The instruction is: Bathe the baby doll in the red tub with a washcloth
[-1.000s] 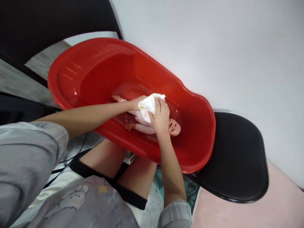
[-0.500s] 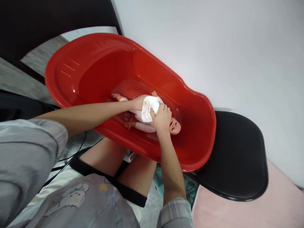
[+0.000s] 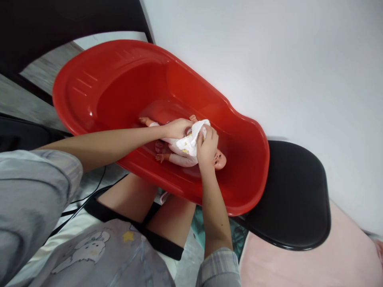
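Observation:
A baby doll (image 3: 220,160) in pale clothes lies on its back in a red baby bathtub (image 3: 251,187), its head to the right and its feet to the left. Over its chest is a white cloth (image 3: 191,144) with small yellow prints, bunched between my two hands. My right hand (image 3: 208,144) is closed on the cloth's right part, next to the doll's head, partly covering its face. At the cloth's left upper edge, my left hand (image 3: 178,128) has its fingers curled around the fabric; the fingertips are partly hidden.
A black padded seat (image 3: 295,195) stands under the tub's right end, and a black chair back (image 3: 68,20) is behind its left end. A white wall (image 3: 284,59) runs along the far side. Pink fabric (image 3: 287,263) lies at lower right, and black cables (image 3: 101,179) run at lower left.
The cloth's upper edge has been lifted and its shape has shifted from spread flat to bunched. My right fingers have curled more around it. The whole view has drifted slightly.

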### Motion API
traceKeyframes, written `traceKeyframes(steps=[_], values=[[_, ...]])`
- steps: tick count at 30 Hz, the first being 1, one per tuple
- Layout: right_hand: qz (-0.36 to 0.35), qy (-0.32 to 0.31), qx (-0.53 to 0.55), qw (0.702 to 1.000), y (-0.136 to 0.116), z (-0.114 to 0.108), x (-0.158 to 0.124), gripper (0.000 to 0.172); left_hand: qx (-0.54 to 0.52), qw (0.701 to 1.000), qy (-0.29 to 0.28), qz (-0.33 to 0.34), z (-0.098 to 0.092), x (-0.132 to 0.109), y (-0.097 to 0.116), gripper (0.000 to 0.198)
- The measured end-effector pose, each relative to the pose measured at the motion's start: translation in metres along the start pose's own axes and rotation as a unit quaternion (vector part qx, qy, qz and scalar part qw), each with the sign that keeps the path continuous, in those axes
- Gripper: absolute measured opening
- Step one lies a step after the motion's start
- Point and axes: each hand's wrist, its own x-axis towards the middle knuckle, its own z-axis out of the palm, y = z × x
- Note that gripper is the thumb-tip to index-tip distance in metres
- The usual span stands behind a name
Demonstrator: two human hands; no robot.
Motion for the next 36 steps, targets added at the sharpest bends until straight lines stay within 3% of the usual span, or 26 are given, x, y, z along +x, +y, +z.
traceKeyframes(steps=[3, 7, 13, 19, 25, 36], values=[[-0.024, -0.078, -0.008, 0.997, -0.002, 0.004, -0.002, 0.042, 0.034, 0.999, -0.017, -0.011, -0.003, 0.001, -0.002, 0.018], [-0.012, -0.101, -0.036, 0.994, -0.003, 0.006, -0.005, 0.045, 0.042, 0.999, -0.019, -0.025, -0.007, 0.002, 0.001, 0.023], [0.001, -0.088, -0.04, 0.995, -0.002, 0.005, -0.004, 0.042, 0.023, 0.998, -0.028, -0.043, -0.009, -0.001, 0.006, 0.032], [0.014, -0.086, 0.01, 0.996, 0.005, 0.004, 0.003, 0.05, -0.006, 0.999, -0.03, -0.044, -0.016, -0.001, 0.011, 0.038], [0.012, -0.034, 0.075, 0.997, 0.01, 0.004, 0.005, 0.044, -0.063, 0.997, 0.019, -0.043, -0.015, 0.001, 0.005, 0.039], [0.015, 0.032, 0.112, 0.993, 0.01, 0.008, 0.001, 0.047, -0.189, 0.98, 0.018, -0.057, -0.02, 0.0, 0.007, 0.049]])
